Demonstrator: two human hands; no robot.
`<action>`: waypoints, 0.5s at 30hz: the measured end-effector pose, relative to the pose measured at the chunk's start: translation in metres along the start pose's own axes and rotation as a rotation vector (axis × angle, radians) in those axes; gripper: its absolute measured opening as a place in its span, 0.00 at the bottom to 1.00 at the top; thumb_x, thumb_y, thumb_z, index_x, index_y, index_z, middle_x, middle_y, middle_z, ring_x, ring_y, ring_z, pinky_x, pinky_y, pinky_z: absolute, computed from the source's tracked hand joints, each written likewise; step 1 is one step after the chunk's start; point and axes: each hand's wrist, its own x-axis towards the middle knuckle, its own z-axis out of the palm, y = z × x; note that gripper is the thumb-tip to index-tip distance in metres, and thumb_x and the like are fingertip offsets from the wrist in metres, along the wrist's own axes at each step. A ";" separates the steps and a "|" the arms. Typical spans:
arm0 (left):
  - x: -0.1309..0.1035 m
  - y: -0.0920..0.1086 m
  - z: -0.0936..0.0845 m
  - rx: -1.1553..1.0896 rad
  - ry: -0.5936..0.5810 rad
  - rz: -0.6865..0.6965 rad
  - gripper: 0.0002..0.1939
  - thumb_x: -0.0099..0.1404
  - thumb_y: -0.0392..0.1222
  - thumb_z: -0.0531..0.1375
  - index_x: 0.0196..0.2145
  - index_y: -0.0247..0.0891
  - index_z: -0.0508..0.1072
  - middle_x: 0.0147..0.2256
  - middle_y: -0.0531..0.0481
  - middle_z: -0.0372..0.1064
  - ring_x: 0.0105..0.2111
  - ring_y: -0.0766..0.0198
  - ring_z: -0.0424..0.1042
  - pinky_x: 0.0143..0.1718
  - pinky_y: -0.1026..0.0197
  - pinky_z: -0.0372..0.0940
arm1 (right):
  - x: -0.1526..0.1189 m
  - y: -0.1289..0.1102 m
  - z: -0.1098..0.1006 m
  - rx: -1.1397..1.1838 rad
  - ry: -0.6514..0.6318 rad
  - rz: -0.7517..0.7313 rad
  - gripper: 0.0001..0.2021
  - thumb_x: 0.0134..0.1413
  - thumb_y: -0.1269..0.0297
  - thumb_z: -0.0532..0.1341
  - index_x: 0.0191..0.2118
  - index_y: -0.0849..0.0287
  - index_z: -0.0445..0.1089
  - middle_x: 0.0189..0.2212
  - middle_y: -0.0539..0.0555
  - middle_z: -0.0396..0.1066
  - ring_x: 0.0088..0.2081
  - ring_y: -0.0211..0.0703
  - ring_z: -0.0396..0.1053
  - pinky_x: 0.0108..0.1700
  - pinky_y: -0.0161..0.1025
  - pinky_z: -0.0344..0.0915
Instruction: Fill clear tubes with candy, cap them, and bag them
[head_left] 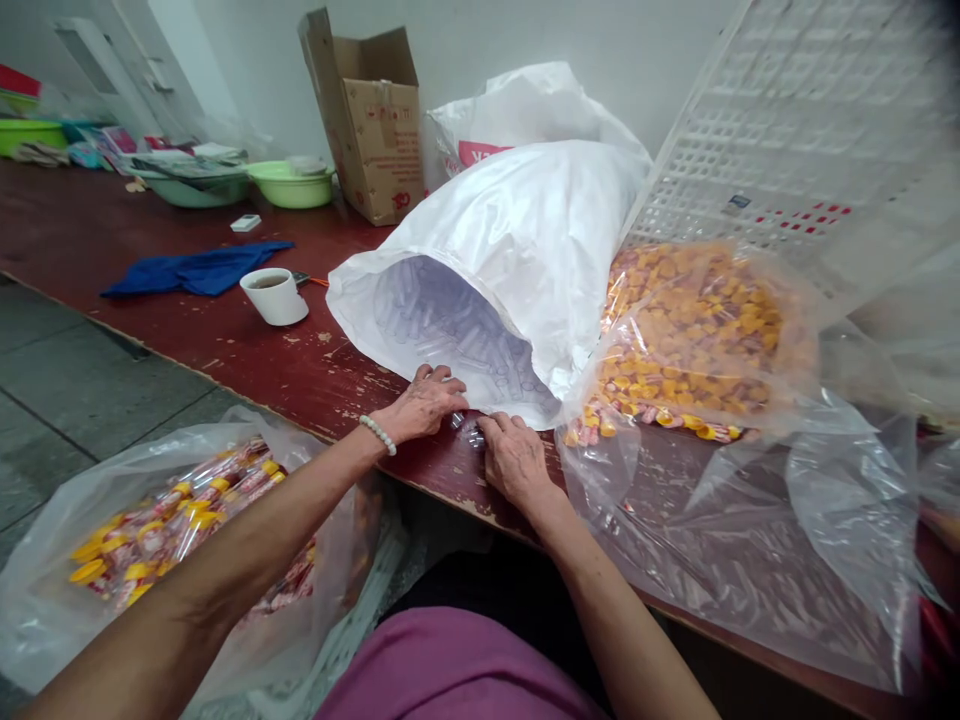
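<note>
A large white sack (pixel 517 220) lies on the table with its mouth facing me, and many clear plastic tubes (pixel 465 340) show inside. My left hand (pixel 426 405), with a beaded bracelet on the wrist, is at the sack's lower lip, its fingers curled over clear tubes whose shiny ends (pixel 457 420) peek out at the fingertips. Just to the right, my right hand (pixel 516 458) has its fingers closed at more clear tube ends (pixel 476 438), close to the table edge. Most of what both hands hold is hidden by the fingers.
A plastic bag of yellow-capped tubes (pixel 690 340) lies at right before a white plastic basket (pixel 780 150). Another such bag (pixel 172 520) stands low at left. A cup of dark liquid (pixel 276 300), blue cloth (pixel 195 268), cardboard box (pixel 382 140) and green basin (pixel 292 187) are farther back.
</note>
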 end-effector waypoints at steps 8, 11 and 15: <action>-0.014 0.041 -0.002 -0.663 0.161 -0.276 0.13 0.60 0.36 0.56 0.44 0.34 0.68 0.36 0.45 0.71 0.37 0.59 0.70 0.43 0.54 0.63 | -0.013 0.002 -0.004 0.527 0.189 0.302 0.14 0.57 0.59 0.55 0.47 0.56 0.64 0.40 0.54 0.72 0.41 0.44 0.68 0.43 0.42 0.64; -0.014 0.065 0.007 -1.195 0.156 -0.291 0.19 0.59 0.39 0.58 0.49 0.36 0.66 0.44 0.44 0.71 0.43 0.59 0.71 0.45 0.58 0.65 | -0.016 -0.006 0.003 0.897 0.229 0.373 0.16 0.56 0.56 0.55 0.47 0.57 0.63 0.42 0.56 0.71 0.42 0.44 0.69 0.45 0.43 0.65; -0.011 0.084 0.022 -1.513 0.181 -0.263 0.32 0.54 0.37 0.63 0.56 0.38 0.60 0.52 0.41 0.66 0.49 0.56 0.69 0.49 0.57 0.65 | -0.021 -0.013 0.008 0.920 0.220 0.398 0.21 0.57 0.53 0.55 0.52 0.59 0.57 0.50 0.61 0.66 0.50 0.46 0.65 0.53 0.48 0.61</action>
